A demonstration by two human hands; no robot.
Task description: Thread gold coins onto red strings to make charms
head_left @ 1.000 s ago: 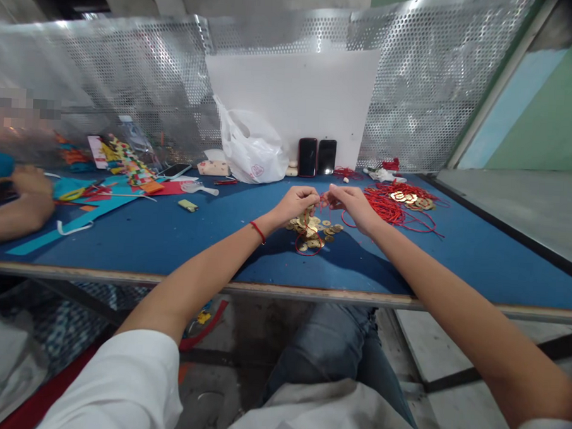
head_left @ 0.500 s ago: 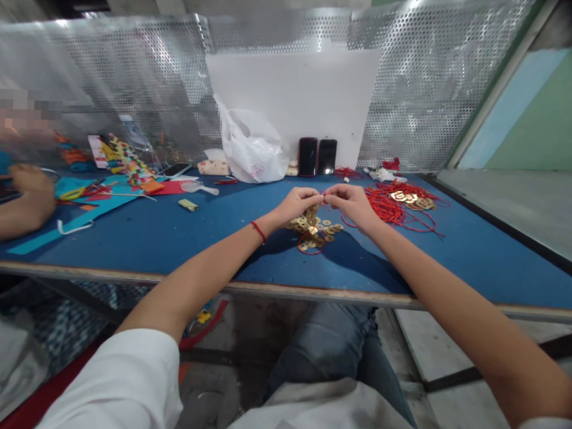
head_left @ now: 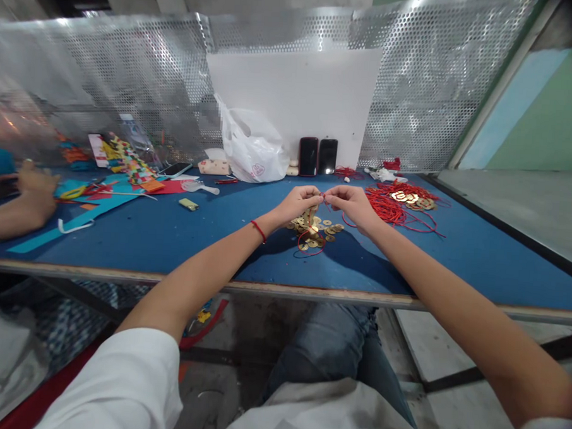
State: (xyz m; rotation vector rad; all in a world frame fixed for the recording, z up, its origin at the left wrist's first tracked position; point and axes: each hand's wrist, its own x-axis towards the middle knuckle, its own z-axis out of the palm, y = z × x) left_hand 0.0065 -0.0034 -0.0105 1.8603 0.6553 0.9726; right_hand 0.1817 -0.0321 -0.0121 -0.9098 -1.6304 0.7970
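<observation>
On the blue desk (head_left: pixel 162 234), tangled red cords (head_left: pixel 385 206) lay right of a gold coin pile (head_left: pixel 314 243); above it, left hand (head_left: pixel 300 204) and right hand (head_left: pixel 350 201) pinched a red string (head_left: pixel 323 198), strung coins (head_left: pixel 309 217) hanging near-vertical.

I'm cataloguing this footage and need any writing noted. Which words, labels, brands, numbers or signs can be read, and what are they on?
No text is readable here.
White plastic bag: red print, too small and blurred to read.
Gold coins: any markings are too small to read.
Two upright phones: no writing can be made out.
</observation>
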